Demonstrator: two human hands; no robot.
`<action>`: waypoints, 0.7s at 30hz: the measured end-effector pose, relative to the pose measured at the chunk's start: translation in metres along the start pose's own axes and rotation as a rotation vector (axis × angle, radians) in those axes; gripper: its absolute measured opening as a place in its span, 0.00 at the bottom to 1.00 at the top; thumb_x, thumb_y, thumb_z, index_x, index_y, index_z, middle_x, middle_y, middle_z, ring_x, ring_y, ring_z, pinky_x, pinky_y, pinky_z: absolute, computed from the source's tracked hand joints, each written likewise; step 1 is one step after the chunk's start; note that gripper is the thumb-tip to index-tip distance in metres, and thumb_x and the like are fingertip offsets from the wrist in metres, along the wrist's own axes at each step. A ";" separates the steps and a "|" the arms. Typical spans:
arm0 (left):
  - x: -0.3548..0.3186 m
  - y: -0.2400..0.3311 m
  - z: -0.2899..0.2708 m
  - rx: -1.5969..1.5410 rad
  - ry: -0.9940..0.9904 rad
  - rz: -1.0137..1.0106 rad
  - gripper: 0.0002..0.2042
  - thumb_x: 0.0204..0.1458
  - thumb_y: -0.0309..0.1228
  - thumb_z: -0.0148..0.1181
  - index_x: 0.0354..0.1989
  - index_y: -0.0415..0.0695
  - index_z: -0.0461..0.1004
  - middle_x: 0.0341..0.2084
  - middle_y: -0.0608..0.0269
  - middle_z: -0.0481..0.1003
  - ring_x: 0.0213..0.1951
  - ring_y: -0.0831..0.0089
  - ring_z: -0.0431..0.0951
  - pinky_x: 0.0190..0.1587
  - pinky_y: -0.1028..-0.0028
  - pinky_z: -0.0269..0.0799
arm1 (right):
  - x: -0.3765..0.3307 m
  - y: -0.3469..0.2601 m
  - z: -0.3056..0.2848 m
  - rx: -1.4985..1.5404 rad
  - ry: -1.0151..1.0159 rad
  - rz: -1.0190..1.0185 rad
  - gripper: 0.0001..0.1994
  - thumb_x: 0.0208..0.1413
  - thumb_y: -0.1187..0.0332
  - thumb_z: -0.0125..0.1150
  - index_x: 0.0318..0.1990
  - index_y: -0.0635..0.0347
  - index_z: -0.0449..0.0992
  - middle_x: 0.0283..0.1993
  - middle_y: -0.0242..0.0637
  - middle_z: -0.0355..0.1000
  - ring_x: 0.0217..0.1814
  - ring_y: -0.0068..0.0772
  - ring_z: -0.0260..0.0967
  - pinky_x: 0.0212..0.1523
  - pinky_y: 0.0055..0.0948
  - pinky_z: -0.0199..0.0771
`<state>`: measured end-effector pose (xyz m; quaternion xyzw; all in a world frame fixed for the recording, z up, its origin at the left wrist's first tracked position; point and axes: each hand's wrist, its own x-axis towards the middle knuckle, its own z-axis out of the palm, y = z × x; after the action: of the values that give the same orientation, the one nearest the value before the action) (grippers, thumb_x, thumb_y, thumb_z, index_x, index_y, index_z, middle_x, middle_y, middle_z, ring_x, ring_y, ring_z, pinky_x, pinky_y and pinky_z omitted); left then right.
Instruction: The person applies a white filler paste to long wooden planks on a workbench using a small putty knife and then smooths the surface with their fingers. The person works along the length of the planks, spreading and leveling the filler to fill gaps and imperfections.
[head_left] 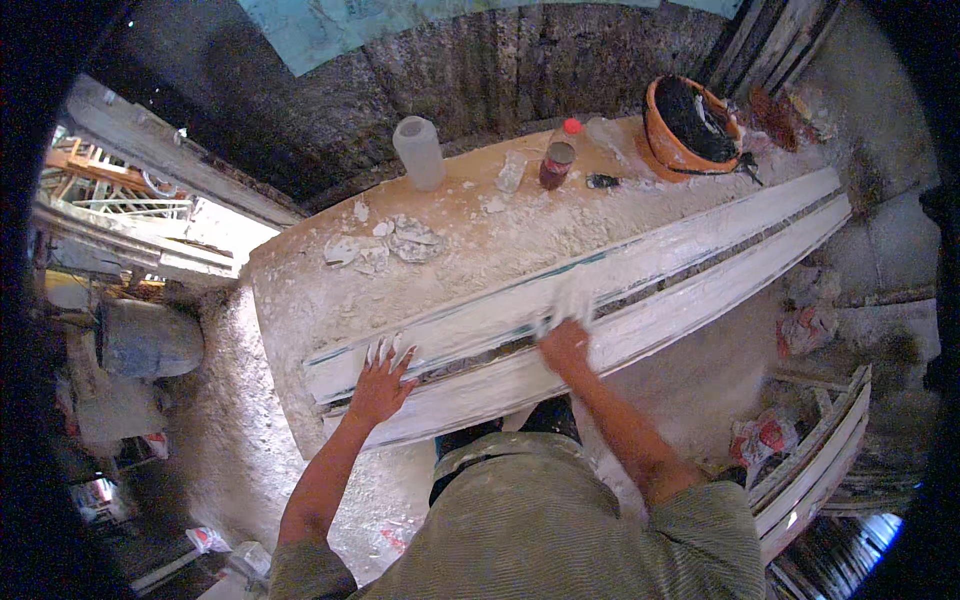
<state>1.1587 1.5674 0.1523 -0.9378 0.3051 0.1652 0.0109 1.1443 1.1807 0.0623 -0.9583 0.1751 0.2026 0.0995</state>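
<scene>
Two long white strips, the far strip (680, 240) and the near strip (690, 305), lie side by side across the table, with a dark gap between them. My left hand (382, 388) rests on their left end, its fingers spread and the tips coated white. Around the middle of the strips is my right hand (566, 342), its whitened fingers smeared by motion. Whether it holds anything is hidden by the blur.
White powder and crumbs cover the table (290, 270). Along its back stand a cloudy plastic bottle (419, 155), a red-capped bottle (558, 160) and an orange bucket (668, 145). White lumps (385, 245) lie at the left. More white strips (815, 470) lean at the right.
</scene>
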 end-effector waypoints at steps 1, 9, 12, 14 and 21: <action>-0.006 -0.009 0.001 0.022 0.005 0.003 0.34 0.62 0.53 0.48 0.73 0.49 0.53 0.68 0.39 0.58 0.72 0.43 0.48 0.73 0.48 0.42 | -0.026 -0.020 0.010 -0.034 0.110 -0.294 0.25 0.55 0.50 0.56 0.31 0.69 0.81 0.38 0.56 0.75 0.40 0.53 0.76 0.41 0.52 0.75; 0.027 -0.030 -0.019 -0.200 -0.120 0.249 0.36 0.62 0.52 0.48 0.72 0.42 0.52 0.67 0.39 0.58 0.72 0.46 0.49 0.72 0.57 0.50 | -0.064 -0.158 0.001 0.106 -0.003 -0.410 0.36 0.59 0.42 0.48 0.60 0.69 0.68 0.50 0.58 0.74 0.52 0.54 0.74 0.59 0.50 0.70; 0.061 -0.017 -0.032 -0.258 -0.209 0.336 0.36 0.62 0.53 0.47 0.72 0.42 0.51 0.68 0.39 0.57 0.72 0.47 0.50 0.72 0.57 0.50 | -0.036 -0.150 -0.026 0.141 -0.097 -0.214 0.25 0.57 0.52 0.50 0.44 0.69 0.78 0.49 0.60 0.74 0.49 0.52 0.75 0.51 0.46 0.76; 0.085 -0.003 -0.038 -0.269 -0.204 0.406 0.37 0.63 0.53 0.47 0.73 0.42 0.50 0.68 0.39 0.57 0.72 0.47 0.50 0.72 0.56 0.51 | -0.015 -0.130 -0.042 0.157 -0.047 -0.126 0.22 0.57 0.55 0.50 0.37 0.68 0.81 0.47 0.58 0.75 0.48 0.51 0.76 0.48 0.46 0.78; 0.188 0.080 -0.040 -0.305 -0.218 0.552 0.40 0.61 0.56 0.49 0.75 0.47 0.45 0.69 0.37 0.53 0.70 0.43 0.54 0.71 0.54 0.51 | 0.074 0.052 -0.097 0.027 0.100 -0.018 0.23 0.58 0.50 0.50 0.34 0.62 0.83 0.40 0.49 0.78 0.44 0.50 0.77 0.43 0.49 0.79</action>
<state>1.2676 1.3907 0.1375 -0.7875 0.5165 0.3049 -0.1420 1.2220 1.0858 0.1116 -0.9674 0.1741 0.1511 0.1053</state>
